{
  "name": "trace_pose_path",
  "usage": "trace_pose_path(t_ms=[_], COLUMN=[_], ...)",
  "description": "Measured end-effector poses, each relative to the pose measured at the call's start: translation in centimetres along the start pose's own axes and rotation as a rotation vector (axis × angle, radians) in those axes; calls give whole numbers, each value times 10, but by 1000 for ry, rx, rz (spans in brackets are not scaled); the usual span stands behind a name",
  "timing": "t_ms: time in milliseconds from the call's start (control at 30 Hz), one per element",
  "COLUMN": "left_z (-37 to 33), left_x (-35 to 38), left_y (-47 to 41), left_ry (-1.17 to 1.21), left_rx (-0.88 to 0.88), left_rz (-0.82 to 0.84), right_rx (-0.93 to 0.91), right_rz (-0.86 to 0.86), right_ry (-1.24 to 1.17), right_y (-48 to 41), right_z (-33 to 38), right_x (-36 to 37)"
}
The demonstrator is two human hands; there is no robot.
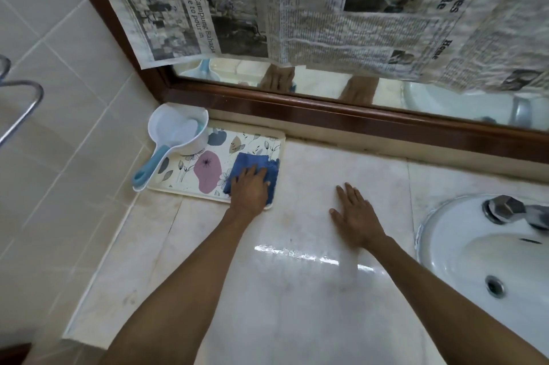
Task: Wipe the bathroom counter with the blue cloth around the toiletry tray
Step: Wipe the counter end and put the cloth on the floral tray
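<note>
Glossy marble tabletop (297,290) beside a white basin (457,263): left hand (249,190) presses the blue cloth (251,160) onto the floral tray (190,177), fingers flat; right hand (355,216) rests, fingers spread.

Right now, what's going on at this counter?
A person is cleaning a bathroom counter. The left hand presses a blue cloth that lies on the right end of the floral tray. The right hand rests flat on the bare counter between the tray and the sink. A white scoop sits on the tray's far left corner. Newspaper covers most of the mirror.
</note>
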State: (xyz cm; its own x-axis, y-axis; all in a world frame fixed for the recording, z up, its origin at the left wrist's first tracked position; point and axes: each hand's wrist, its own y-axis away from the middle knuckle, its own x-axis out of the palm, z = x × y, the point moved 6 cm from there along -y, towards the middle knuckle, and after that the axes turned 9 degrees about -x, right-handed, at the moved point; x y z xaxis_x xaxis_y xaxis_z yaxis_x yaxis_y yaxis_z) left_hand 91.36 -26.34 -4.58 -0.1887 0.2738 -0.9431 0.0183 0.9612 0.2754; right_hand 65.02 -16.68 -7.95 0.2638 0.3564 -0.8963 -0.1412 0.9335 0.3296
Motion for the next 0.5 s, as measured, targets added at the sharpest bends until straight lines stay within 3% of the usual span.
trace_pose_path(t_ms=[100,233,500], left_z=[-26,-61,-115], left_x=[-17,-35,-32], left_y=[23,79,292], left_ry=[208,316,510], left_rx=[52,134,158], left_rz=[-16,-25,21], right_rx=[-21,-58,-125], right_rz=[66,-5,-131], right_ry=[21,-108,-371], right_y=[28,82,269], right_z=[-10,-20,-59], right_x=[-12,-42,-68])
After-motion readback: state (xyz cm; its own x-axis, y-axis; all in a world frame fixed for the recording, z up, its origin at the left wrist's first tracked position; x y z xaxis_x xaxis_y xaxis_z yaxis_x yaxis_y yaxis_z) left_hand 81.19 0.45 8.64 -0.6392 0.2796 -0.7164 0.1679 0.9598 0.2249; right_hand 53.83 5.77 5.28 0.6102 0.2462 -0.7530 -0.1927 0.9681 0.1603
